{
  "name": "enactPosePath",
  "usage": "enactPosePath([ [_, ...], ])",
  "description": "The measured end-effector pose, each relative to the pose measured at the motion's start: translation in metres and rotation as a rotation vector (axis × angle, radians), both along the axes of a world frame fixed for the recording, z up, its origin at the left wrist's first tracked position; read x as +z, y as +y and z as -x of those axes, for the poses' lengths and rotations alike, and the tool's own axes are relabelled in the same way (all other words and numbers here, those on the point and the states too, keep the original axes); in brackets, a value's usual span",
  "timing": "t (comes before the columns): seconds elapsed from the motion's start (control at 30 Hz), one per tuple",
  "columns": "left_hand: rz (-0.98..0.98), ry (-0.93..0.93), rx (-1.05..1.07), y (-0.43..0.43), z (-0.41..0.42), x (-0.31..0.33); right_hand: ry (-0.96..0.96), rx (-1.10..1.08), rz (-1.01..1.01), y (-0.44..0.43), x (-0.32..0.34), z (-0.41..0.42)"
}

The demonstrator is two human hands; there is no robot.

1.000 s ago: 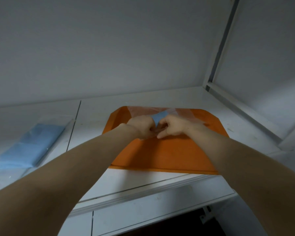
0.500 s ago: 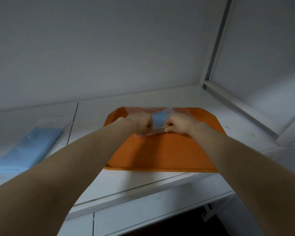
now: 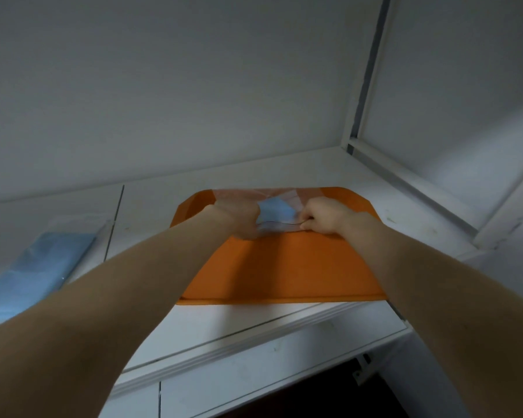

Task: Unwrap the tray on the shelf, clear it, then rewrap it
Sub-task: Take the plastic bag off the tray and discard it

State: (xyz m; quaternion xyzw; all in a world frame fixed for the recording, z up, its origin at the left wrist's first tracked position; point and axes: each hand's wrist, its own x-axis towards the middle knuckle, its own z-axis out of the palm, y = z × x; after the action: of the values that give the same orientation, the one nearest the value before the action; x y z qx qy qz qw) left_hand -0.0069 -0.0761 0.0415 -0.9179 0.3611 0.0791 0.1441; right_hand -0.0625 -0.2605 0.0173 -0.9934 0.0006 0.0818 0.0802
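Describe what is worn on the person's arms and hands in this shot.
Nothing shows. Both forearms are bare along all of their visible length, with no sleeve edge in the frame. The left hand and the right hand have no gloves, and no watch, bracelet or ring can be made out at either wrist or on the fingers, though the fingers are small and partly hidden here.

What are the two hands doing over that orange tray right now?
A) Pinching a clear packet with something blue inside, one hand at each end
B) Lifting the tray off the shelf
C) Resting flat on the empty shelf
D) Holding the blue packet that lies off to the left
A: the left hand and right hand each pinch an end of the clear packet above the far part of the orange tray.
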Motion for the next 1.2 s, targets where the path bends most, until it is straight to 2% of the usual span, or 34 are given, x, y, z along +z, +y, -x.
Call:
enactPosePath([
  [0.07, 0.046, -0.041, -0.033, -0.012, 0.008, -0.003, -0.004, 0.006, 0.009, -0.001, 0.003, 0.0],
  [0.2, 0.269, -0.122, -0.125, -0.036, 0.023, -0.01, -0.009, 0.019, 0.038, 0.002, 0.006, 0.0],
  [0.3, 0.266, -0.211, -0.169, -0.044, 0.024, -0.01, -0.029, 0.023, 0.023, 0.001, 0.005, 0.001],
  [0.4, 0.277, -0.082, -0.048, -0.047, 0.022, -0.011, -0.059, 0.019, -0.006, -0.003, 0.002, 0.003],
  [0.63, 0.277, 0.096, -0.024, -0.044, 0.018, -0.011, -0.09, -0.058, -0.053, -0.015, 0.001, 0.009],
  [0.77, 0.277, 0.127, -0.028, -0.044, 0.017, -0.01, -0.04, -0.096, -0.156, -0.022, -0.003, 0.012],
  [0.97, 0.318, 0.185, -0.029, -0.036, 0.013, -0.012, -0.022, -0.18, -0.182, -0.037, -0.006, 0.021],
  [1.03, 0.273, 0.221, -0.03, -0.033, 0.012, -0.013, 0.011, -0.186, -0.208, -0.039, -0.005, 0.021],
  [1.13, 0.181, 0.255, 0.06, -0.024, 0.005, -0.009, 0.05, -0.25, -0.319, -0.044, 0.0, 0.019],
  [1.2, 0.179, 0.279, 0.102, -0.017, -0.001, 0.0, 0.045, -0.337, -0.468, -0.047, 0.008, 0.018],
])
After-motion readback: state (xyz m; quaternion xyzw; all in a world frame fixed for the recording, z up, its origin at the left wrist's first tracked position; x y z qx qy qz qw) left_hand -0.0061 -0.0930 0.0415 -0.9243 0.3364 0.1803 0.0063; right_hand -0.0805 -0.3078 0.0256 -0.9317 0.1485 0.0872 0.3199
